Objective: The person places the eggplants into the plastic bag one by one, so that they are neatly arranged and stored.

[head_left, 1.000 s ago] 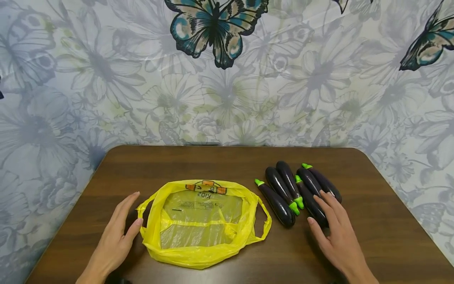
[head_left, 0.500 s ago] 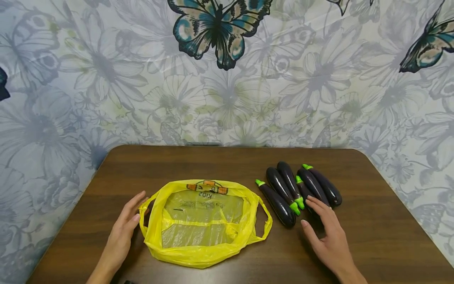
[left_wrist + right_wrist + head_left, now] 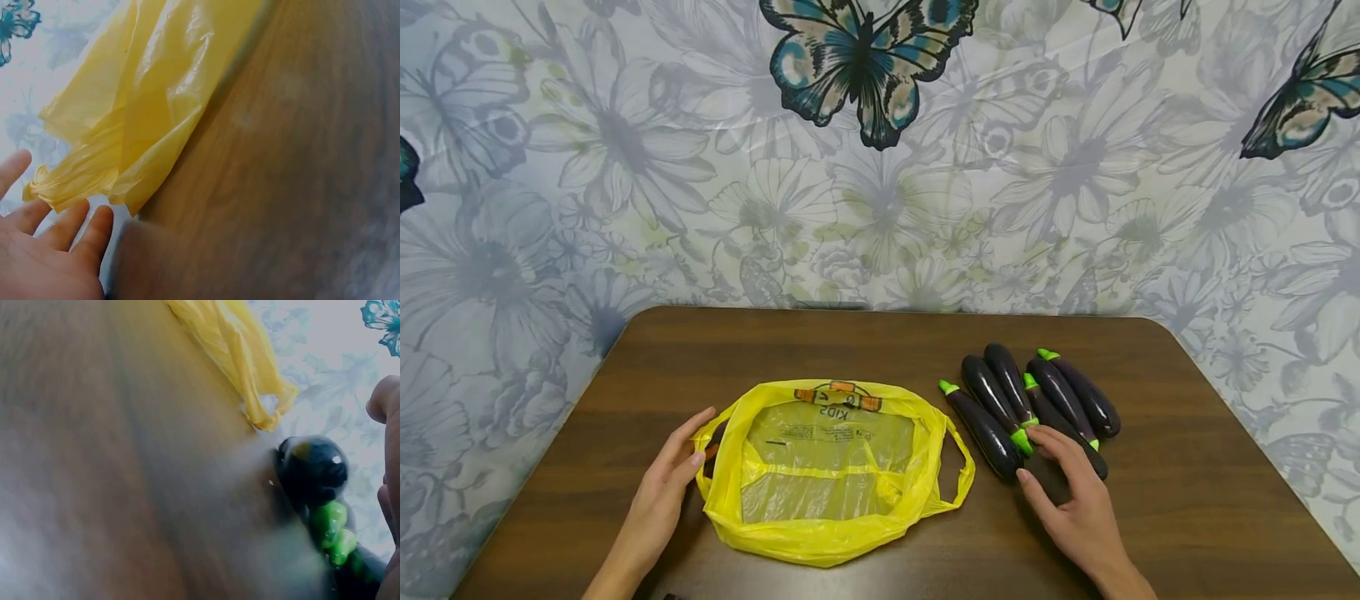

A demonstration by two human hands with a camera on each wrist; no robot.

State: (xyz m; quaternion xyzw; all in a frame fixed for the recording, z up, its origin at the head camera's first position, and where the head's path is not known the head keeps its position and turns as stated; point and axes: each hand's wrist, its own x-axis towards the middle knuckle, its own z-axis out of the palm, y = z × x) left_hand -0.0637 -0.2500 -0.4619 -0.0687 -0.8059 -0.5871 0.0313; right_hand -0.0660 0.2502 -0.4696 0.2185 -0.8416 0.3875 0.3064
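Left hand (image 3: 651, 492), fingers apart, lies at the left end of a bright yellow thin-plastic bag (image 3: 820, 537) printed "KIDS" above illegible smaller lettering, and glossy dark-purple green-capped eggplants (image 3: 991, 396) lie on the brown wood-grain surface (image 3: 775, 342) beside the spread-fingered right hand (image 3: 1075, 508).

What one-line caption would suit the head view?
A person's left grip at an open yellow bag, right grip at a cluster of eggplants, on a brown table.

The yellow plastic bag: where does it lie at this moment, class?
In the head view, the yellow plastic bag lies on the brown table, slightly left of centre, just left of the eggplants.
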